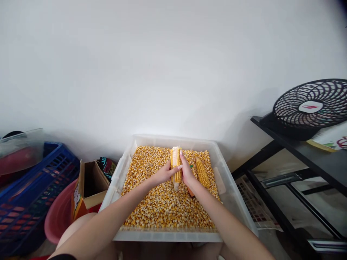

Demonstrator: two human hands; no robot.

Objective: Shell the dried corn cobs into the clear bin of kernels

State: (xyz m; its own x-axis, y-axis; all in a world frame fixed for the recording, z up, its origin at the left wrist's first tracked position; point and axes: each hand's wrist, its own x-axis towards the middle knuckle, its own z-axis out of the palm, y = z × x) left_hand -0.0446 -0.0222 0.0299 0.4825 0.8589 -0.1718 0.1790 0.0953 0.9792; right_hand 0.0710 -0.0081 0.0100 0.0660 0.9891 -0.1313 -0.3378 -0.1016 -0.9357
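Note:
A clear plastic bin (227, 180) in front of me is filled with loose yellow corn kernels (162, 206). Over its far half I hold a partly stripped corn cob (176, 162) upright between both hands. My left hand (162, 176) grips it from the left, thumb against the kernels. My right hand (187, 171) wraps its right side. A second, full cob (202, 172) lies on the kernels just right of my right hand, beside something orange that is mostly hidden.
A cardboard box (90, 184), a pink basin (58, 216) and a blue crate (27, 196) stand on the left. A black shelf frame (298, 159) with a black fan (311, 106) is on the right. A white wall rises behind.

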